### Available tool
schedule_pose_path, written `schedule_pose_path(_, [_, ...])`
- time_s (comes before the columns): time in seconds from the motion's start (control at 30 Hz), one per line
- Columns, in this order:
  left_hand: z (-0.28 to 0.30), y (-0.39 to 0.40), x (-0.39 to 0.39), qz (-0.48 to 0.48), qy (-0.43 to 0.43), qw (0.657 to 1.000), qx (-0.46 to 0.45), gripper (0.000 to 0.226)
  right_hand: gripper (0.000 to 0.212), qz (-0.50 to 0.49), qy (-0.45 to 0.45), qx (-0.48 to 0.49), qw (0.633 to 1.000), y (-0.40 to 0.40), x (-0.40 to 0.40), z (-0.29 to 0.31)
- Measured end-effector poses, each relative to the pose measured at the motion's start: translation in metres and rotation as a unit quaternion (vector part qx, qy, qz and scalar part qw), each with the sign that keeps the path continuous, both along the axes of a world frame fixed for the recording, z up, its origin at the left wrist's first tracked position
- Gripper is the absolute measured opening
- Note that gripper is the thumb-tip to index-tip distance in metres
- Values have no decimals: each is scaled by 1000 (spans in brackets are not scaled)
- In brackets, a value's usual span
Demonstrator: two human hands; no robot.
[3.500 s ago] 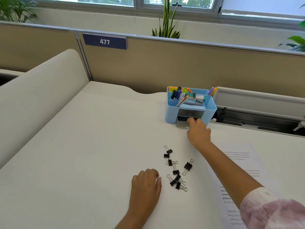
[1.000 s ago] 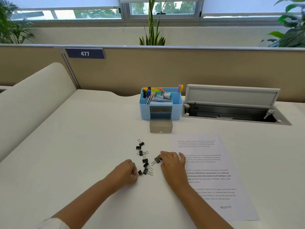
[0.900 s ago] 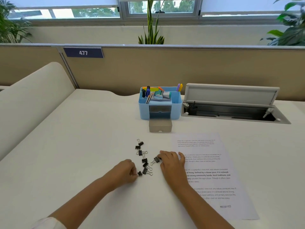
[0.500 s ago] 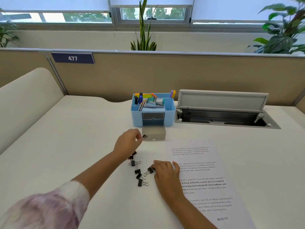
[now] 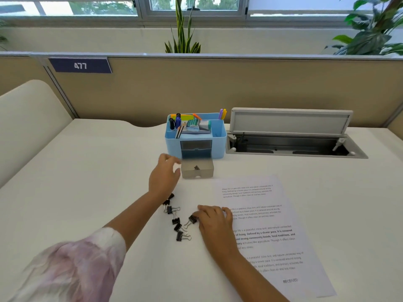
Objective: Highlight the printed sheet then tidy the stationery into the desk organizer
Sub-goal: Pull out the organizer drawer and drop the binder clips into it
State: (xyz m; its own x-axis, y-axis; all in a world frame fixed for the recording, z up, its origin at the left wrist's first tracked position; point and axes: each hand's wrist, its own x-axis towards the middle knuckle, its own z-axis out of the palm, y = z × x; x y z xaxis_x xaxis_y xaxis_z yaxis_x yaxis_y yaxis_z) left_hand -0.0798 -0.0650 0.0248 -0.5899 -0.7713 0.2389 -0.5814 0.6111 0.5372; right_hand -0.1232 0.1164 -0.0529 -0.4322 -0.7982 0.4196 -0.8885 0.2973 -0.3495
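Viewing from the head camera, I see the left hand (image 5: pixel 164 175) raised just above the counter (image 5: pixel 87 192), immediately at 9 o'clock of the grey drawer (image 5: pixel 197 170); its fingers (image 5: pixel 169 159) are loosely spread and hold nothing. That drawer stands pulled out in front of the blue desk organizer (image 5: pixel 195 136), at its 6 o'clock side, and one binder clip (image 5: pixel 196 168) lies inside it. I note the right hand (image 5: pixel 214 221) resting palm down on the counter, fingers (image 5: pixel 205 209) lightly bent, their tips touching a loose black binder clip (image 5: pixel 192 219); I cannot tell whether that clip is pinched or merely touched. A scatter of further binder clips (image 5: pixel 175 221) lies at 9 o'clock of the right hand, running from near the left wrist down toward 6 o'clock. The printed sheet (image 5: pixel 268 232) lies flat at 3 o'clock of the right hand, its left edge partly under that hand and forearm; a "RECEIVED" mark sits near its lower margin. The organizer's upper compartments hold markers (image 5: pixel 175 123) at 9 o'clock and purple and yellow highlighters (image 5: pixel 222 113) at 3 o'clock. An open cable hatch (image 5: pixel 290 136) lies at 3 o'clock of the organizer. A partition (image 5: pixel 218 88) bearing a "477" plate (image 5: pixel 80 65) stands at 12 o'clock.
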Motion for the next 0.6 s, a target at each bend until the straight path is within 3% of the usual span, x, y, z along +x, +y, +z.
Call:
schedule_pose_path(0.1, [-19,-1,38,36,-11,998,54,23,33,3,19,-13,1000,2,1,-2])
schedule_pose_path(0.17, [-34,-2,60,12,-42,998,55,32,30,1,27,-6,1000,2,3,1])
schedule_pose_path(0.3, [-51,-5,83,-70,-82,994,-27,50,31,15,44,26,999,1,4,10])
schedule_pose_path(0.47, [-63,-1,92,-64,-85,991,-84,42,50,29,1,82,996,-8,-12,28])
schedule_pose_path(0.6, [-64,-3,89,-80,-107,984,-120,46,51,13,-8,66,998,-32,-41,57])
